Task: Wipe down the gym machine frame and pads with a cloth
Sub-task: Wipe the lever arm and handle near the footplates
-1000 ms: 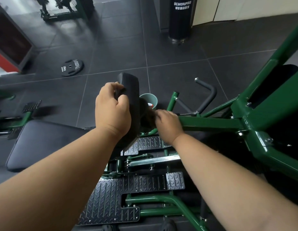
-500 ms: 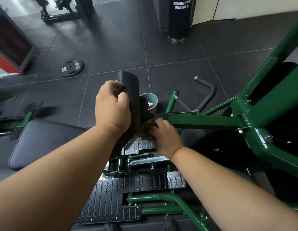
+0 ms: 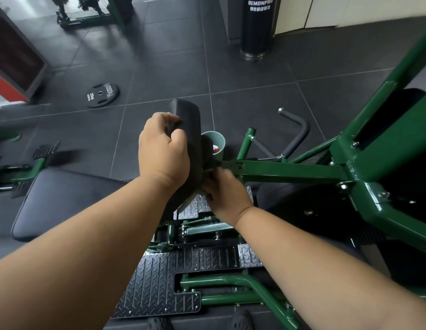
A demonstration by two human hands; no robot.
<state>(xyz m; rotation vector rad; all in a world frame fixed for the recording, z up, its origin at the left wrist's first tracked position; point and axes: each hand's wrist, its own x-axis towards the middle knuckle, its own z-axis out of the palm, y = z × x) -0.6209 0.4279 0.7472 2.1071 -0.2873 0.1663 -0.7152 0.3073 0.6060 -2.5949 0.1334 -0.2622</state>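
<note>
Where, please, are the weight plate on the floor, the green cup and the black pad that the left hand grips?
weight plate (image 3: 102, 95), head view, its flat top face.
green cup (image 3: 219, 148), head view, its side wall.
black pad (image 3: 189, 120), head view, its upper end.

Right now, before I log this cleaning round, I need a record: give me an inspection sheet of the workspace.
Surface: dark tiled floor; tread plates at the machine's base.
Job's things: green frame; upright black pad; flat bench pad. Cloth not clearly seen; something dark sits under the right hand.
Clutter: weight plate on the floor; green cup behind the pad.
Hands: left hand grips the upright pad's edge; right hand curled at the pad-frame joint.
Cables: nothing seen.
Surroundings: black cylinder marked DEMONPRO; other green equipment behind.
</note>
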